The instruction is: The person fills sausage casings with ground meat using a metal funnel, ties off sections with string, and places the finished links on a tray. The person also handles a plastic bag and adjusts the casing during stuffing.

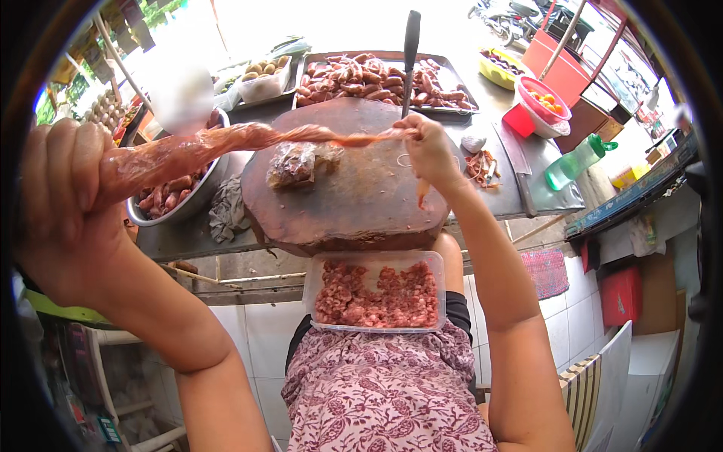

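Note:
A long, pinkish, wet sausage casing point(241, 137) is stretched across the view, raised above the thick wooden chopping block point(354, 200). It looks thick at the left and narrow and twisted toward the right. The fingers of my left hand point(68, 181) are wrapped around its thick end. Pinched in my right hand point(435, 154) is the thin end, whose loose tail hangs below the fist. On my lap rests a clear plastic tub point(444, 297) of raw minced meat point(376, 309). A crumpled clear plastic bag point(294, 166) lies on the block.
Beyond the block, a metal tray point(467, 83) holds many sausages, with a black-handled knife point(410, 45) upright before it. A metal bowl point(215, 184) of sausages stands left, beside a grey rag point(230, 207). A cleaver point(516, 162) and green bottle point(572, 169) are at right.

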{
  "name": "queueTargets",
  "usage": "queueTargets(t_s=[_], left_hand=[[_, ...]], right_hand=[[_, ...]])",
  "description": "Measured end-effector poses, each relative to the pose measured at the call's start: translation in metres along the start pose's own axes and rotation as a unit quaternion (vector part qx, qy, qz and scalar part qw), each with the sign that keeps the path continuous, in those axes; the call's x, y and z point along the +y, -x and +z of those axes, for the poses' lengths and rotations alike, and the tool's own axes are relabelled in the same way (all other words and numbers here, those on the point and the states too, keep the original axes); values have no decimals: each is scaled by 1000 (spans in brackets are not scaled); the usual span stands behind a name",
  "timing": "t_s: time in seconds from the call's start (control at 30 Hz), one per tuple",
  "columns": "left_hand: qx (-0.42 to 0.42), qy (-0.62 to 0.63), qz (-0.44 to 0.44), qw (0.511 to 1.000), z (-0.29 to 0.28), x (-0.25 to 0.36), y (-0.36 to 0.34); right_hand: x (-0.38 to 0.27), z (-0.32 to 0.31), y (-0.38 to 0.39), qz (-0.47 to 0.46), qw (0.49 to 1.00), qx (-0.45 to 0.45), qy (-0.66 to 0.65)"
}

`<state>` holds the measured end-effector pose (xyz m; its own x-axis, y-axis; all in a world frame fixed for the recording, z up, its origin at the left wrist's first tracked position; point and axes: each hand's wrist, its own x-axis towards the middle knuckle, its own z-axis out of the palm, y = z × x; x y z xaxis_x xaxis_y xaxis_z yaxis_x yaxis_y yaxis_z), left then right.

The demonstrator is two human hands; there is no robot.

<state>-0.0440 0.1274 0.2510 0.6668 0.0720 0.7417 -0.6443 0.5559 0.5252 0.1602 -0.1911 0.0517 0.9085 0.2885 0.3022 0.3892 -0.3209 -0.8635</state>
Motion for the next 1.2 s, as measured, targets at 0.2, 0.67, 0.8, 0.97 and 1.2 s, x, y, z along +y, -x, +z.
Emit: queueTargets(t_s=[0.2, 0.67, 0.8, 0.97, 1.2], left_hand=[[-37, -202, -19, 978, 8, -44, 3], [-106, -553, -237, 792, -63, -221, 147], [-142, -656, -222, 708, -55, -235, 154], [-125, -638, -284, 705, -56, -237, 147], [-87, -583, -282, 757, -60, -237, 139]], right_hand=[[-22, 69, -43, -114, 958, -103, 242], [13, 42, 162, -45, 844, -464, 264], [47, 44, 192, -91, 878, -363, 298], [52, 34, 206, -54, 869, -403, 282], [36, 38, 206, -92, 856, -425, 280]])
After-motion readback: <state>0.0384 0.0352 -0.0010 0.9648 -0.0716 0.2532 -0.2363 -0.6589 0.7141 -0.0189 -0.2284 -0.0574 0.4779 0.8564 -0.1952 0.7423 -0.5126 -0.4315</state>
